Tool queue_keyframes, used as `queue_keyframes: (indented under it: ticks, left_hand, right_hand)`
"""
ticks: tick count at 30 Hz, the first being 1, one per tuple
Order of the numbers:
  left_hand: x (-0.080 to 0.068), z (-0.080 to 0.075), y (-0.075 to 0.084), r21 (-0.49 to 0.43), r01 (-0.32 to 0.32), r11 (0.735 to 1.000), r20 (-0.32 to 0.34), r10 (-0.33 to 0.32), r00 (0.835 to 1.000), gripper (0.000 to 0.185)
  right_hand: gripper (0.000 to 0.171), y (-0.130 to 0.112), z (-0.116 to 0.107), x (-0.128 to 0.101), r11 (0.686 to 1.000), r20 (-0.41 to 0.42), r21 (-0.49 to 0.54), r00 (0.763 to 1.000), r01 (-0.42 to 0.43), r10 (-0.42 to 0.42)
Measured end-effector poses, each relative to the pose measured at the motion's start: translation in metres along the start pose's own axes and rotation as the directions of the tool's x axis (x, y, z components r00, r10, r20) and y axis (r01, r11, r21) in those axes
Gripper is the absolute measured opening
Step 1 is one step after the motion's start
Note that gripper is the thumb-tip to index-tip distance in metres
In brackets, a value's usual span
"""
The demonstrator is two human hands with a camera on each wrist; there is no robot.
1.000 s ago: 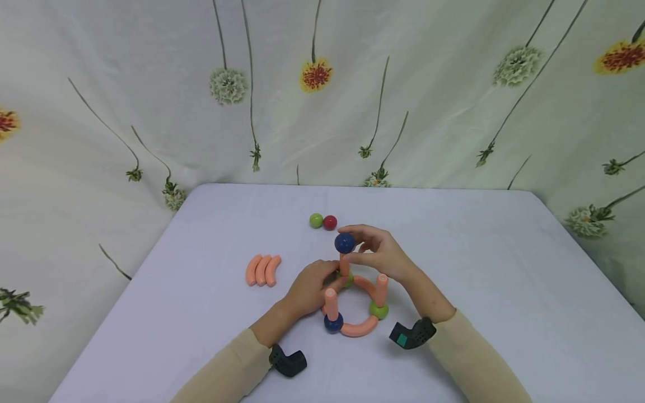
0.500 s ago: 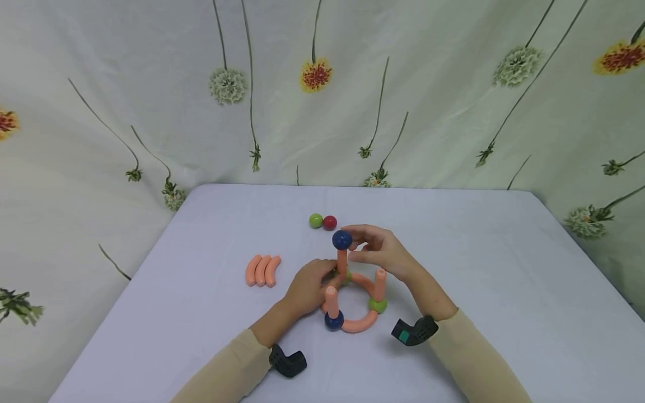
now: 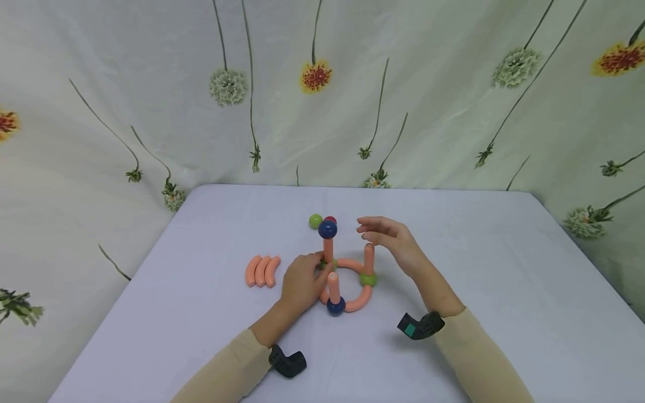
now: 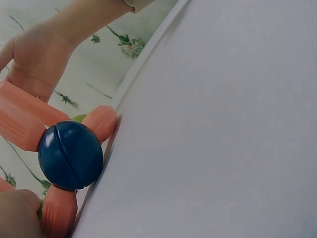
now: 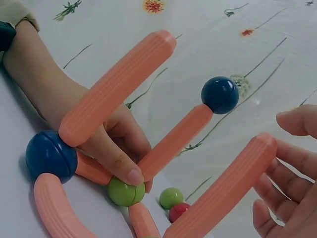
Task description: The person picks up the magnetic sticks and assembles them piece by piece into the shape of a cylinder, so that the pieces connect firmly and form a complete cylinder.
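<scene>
A toy structure stands mid-table: a ring of orange curved pieces (image 3: 359,300) joined by balls, with three upright orange rods. The back rod (image 3: 328,250) carries a dark blue ball (image 3: 327,229) on top. My left hand (image 3: 319,268) grips the ring at the green ball (image 5: 125,192) under that rod. My right hand (image 3: 370,232) hovers open just right of the blue ball, above the right rod (image 3: 369,256), and touches nothing. The right wrist view shows the topped rod (image 5: 173,141) and my right hand's fingers (image 5: 292,158) apart from it. A lower blue ball (image 4: 69,154) fills the left wrist view.
A loose green ball (image 3: 316,221) and a red ball (image 3: 331,219) lie just behind the structure. Three orange curved pieces (image 3: 262,270) lie side by side to the left. The pale table (image 3: 478,252) is backed by a flowered cloth (image 3: 403,84).
My right hand has let go of the blue ball on the back rod and drawn off to the right, fingers open. The structure and my left hand have shifted slightly back and left.
</scene>
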State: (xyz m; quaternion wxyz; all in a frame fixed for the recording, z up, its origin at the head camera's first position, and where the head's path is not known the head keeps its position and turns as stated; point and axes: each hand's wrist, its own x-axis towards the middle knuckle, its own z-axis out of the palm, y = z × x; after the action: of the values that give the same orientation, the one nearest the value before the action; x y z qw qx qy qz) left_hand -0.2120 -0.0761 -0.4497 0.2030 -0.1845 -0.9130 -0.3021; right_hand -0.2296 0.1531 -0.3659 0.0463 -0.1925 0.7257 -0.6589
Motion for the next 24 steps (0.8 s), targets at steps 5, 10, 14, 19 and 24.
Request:
queue_keyframes:
  ticks: [5, 10, 14, 19, 24]
  left_hand:
    - [0.000, 0.000, 0.000, 0.019, 0.014, 1.000, -0.019, -0.013, 1.000, 0.025]
    - [0.000, -0.001, 0.000, 0.010, 0.012, 1.000, -0.033, -0.012, 0.999, 0.025]
    - [-0.001, -0.002, 0.001, 0.009, 0.014, 1.000, -0.045, -0.014, 0.999, 0.026]
    - [-0.001, -0.003, 0.003, 0.000, 0.040, 0.999, -0.019, -0.040, 0.999, 0.027]
    - [-0.002, -0.003, 0.003, -0.025, 0.055, 0.998, 0.002, -0.055, 0.998, 0.030]
  right_hand:
    - [0.041, 0.008, -0.006, 0.003, 1.000, -0.053, -0.009, 0.998, -0.029, 0.029]
    - [0.040, 0.018, -0.011, 0.007, 0.997, -0.098, -0.012, 0.992, -0.075, 0.074]
    - [0.042, 0.027, -0.013, 0.010, 0.993, -0.126, -0.001, 0.985, -0.118, 0.117]
    - [0.042, 0.041, -0.014, 0.019, 0.984, -0.133, 0.001, 0.976, -0.176, 0.175]
    - [0.041, 0.051, -0.013, 0.034, 0.974, -0.109, -0.044, 0.970, -0.223, 0.218]
